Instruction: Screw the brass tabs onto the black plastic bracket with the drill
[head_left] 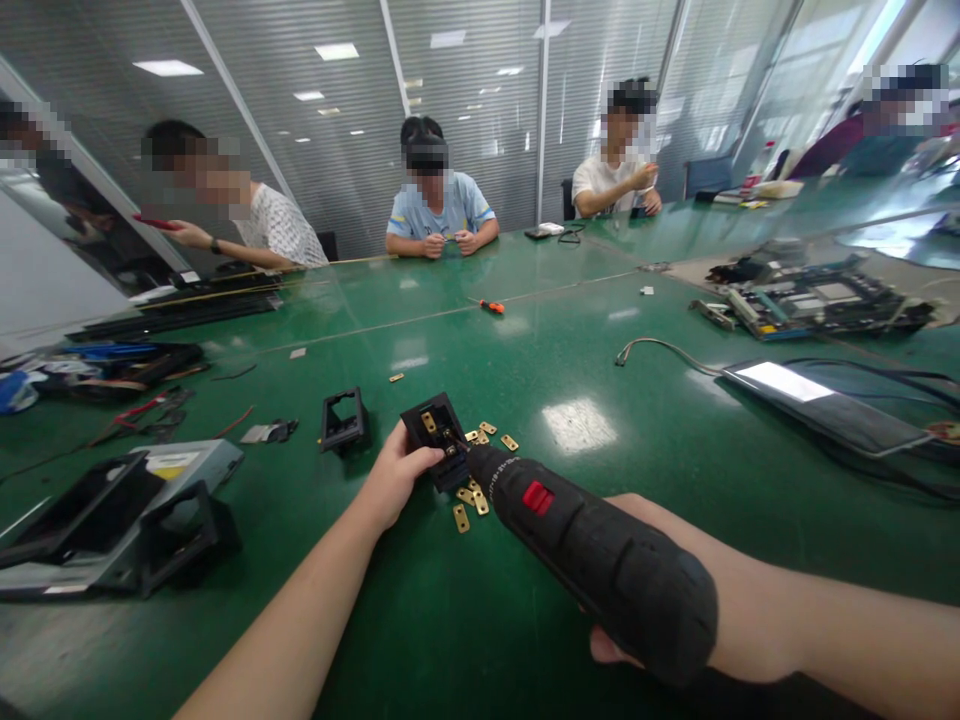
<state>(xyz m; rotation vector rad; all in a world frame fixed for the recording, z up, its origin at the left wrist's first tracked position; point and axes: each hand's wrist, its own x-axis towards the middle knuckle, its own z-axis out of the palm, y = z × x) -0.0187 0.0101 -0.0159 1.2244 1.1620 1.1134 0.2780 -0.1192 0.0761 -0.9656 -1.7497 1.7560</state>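
Note:
My left hand (pixel 395 478) is closed on a small black plastic bracket (pixel 435 425) that stands tilted on the green table (pixel 525 380), a brass plate set in its face. My right hand (pixel 645 600) grips a black electric screwdriver (pixel 592 555) with a red switch; its tip meets the bracket near the brass plate. Several small brass plates (pixel 480 495) lie scattered on the table around the bracket and under the driver's nose.
A second black bracket (pixel 343 422) stands left of the first. A grey metal chassis (pixel 112 520) lies at the near left. A tablet (pixel 825 405) with cables and circuit boards (pixel 810 295) sit right. A small orange screwdriver (pixel 491 306) lies mid-table. Several people sit along the far side.

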